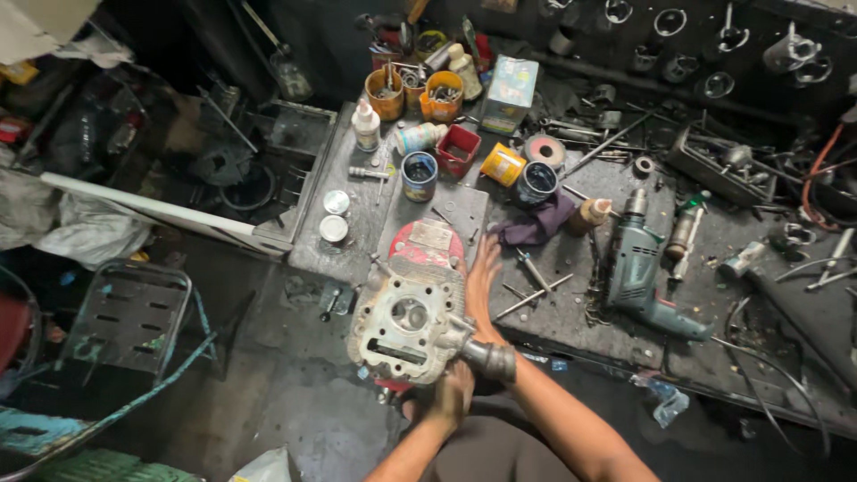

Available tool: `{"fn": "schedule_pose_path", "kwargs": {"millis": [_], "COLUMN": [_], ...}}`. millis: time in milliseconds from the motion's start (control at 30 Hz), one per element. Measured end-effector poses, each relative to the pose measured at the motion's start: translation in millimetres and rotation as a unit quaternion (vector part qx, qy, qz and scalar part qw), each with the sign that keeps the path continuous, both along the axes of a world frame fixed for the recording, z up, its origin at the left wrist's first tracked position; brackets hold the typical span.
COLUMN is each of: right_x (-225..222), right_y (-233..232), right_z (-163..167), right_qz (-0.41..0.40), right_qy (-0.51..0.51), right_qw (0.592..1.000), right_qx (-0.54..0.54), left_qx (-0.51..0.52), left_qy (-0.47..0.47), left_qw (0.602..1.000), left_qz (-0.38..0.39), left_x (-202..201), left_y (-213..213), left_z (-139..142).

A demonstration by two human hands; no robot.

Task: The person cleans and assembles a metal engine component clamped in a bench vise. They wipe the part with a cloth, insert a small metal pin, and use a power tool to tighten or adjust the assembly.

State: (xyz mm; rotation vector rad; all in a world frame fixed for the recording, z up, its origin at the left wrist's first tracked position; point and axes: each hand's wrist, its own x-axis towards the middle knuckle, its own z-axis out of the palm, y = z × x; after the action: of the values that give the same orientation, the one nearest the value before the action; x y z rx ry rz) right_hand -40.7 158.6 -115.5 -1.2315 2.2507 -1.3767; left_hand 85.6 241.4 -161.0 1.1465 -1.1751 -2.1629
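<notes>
Engine cylinder head (406, 326) sits at the table (571, 303) edge, over a red block. Left hand (453, 393) has its fingers clamped under the near side; right hand (480, 281) lies flat, fingers together. Looks heavy, rigid, greasy: best gripped by the solid outer flanges.

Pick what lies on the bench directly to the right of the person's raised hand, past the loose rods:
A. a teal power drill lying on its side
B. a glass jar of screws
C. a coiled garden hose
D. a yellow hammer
A. A teal power drill lies on its side on the workbench, right of the right hand that rests beside the metal engine part; the left hand holds that part from below.
</notes>
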Motion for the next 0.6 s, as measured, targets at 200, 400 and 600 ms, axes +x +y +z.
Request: {"fn": "schedule_pose_path", "kwargs": {"millis": [200, 400, 600], "right_x": [32.5, 0.6, 33.2], "right_y": [50.3, 13.9, 50.6], "right_z": [3.5, -0.5, 15.2], "right_qz": [0.07, 0.05, 0.051], "right_qy": [-0.042, 0.163, 0.033], "right_qw": [0.996, 0.985, 0.997], "right_qx": [-0.018, -0.024, -0.041], "left_qx": [-0.401, -0.222, -0.656], "left_qy": [-0.14, -0.105, -0.366], "left_qw": [0.9, 0.966, 0.624], "left_qz": [-0.098, -0.077, -0.213], "left_x": [-17.0, -1.6, -11.4], "left_y": [-62.6, -5.5, -47.1], "left_z": [-4.1, -0.9, 4.2]}}
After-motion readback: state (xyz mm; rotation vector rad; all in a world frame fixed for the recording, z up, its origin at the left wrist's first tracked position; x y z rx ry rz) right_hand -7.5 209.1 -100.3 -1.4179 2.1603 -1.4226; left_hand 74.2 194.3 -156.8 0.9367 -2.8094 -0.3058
